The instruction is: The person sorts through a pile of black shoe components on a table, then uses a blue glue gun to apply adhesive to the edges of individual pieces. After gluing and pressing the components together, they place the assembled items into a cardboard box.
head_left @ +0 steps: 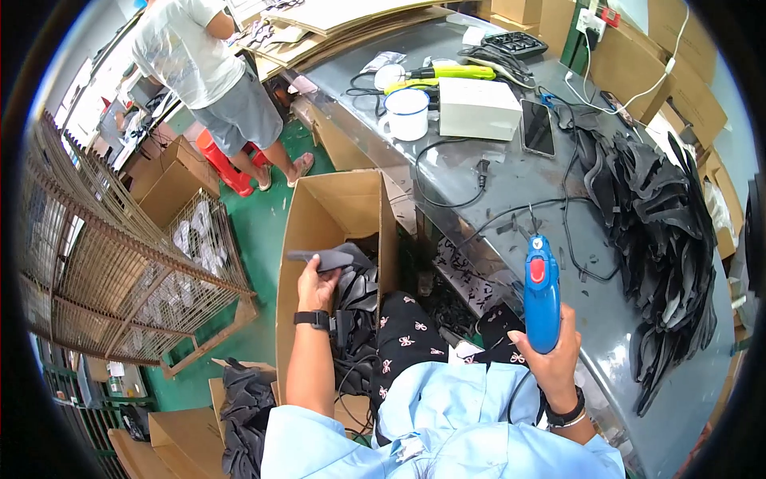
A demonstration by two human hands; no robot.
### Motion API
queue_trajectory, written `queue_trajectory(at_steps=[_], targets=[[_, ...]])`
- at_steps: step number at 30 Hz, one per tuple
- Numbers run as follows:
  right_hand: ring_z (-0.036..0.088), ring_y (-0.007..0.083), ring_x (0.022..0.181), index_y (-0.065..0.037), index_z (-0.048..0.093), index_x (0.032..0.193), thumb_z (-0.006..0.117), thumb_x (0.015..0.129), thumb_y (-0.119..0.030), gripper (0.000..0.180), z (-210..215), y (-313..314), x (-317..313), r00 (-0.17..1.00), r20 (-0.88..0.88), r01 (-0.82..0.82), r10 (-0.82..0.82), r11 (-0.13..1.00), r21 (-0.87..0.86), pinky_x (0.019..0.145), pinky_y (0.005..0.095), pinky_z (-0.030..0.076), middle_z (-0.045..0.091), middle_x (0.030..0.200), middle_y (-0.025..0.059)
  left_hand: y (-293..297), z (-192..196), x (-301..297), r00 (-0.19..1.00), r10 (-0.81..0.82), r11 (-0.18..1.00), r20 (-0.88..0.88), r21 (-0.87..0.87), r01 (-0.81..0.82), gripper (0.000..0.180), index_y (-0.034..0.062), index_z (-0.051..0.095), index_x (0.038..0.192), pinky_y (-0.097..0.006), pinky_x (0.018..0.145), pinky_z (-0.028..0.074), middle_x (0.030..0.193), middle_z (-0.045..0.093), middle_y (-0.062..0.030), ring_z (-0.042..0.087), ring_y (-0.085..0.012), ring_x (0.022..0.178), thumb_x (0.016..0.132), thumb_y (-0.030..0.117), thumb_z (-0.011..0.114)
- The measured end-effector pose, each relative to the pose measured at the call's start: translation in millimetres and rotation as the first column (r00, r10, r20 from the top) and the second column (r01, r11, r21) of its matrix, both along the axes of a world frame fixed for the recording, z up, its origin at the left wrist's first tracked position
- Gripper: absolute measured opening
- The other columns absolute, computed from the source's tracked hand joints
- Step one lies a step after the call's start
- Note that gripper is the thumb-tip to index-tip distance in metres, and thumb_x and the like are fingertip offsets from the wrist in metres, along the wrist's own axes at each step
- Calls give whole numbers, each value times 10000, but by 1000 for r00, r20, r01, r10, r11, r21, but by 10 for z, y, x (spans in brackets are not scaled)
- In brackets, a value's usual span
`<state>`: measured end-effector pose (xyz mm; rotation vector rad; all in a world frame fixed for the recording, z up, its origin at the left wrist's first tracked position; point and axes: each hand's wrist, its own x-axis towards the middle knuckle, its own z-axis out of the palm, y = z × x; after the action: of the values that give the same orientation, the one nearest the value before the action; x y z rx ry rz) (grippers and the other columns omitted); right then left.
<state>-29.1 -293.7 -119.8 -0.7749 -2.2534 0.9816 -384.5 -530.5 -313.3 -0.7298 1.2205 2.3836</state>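
Observation:
My left hand (pixel 316 286) holds a dark grey foam piece (pixel 327 258) over an open cardboard box (pixel 319 215) that stands on the floor to my left, with several similar dark pieces inside. My right hand (pixel 550 351) grips a blue handheld electric cutting tool (pixel 541 291) with a red button, its thin tip pointing away from me above the grey metal worktable (pixel 511 180). A black cord runs from the tool across the table. A wristwatch sits on my left wrist.
A large heap of black foam pieces (pixel 662 239) lies on the table's right side. A white mug (pixel 407 113), a white box (pixel 479 108), a phone (pixel 537 128) and cables are farther back. Wire cages (pixel 120 263) stand left. Another person (pixel 215 80) stands on the green floor.

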Motion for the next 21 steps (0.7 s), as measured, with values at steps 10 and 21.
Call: queue_trajectory(at_steps=[10,21], targets=[[617,180,682,-21,481,1068,833,672,-258,581,83,118,96,993,65,94,-95,995,16,624,305,489,616,795,107,707,579,352,899,-320,939,-300,-231,257,159,83,550,1014,-301,680,501,900,602,-44,584,-149,792,893,186,559],[657,270,602,20,542,1041,807,690,-277,530,115,148,228,969,-247,28,1,993,113,560,337,526,643,717,137,3581,2233,1435,146,-833,380,-534,-360,852,303,9,554,1071,-312,759,499,1031,606,-107,611,-202,896,908,265,557]])
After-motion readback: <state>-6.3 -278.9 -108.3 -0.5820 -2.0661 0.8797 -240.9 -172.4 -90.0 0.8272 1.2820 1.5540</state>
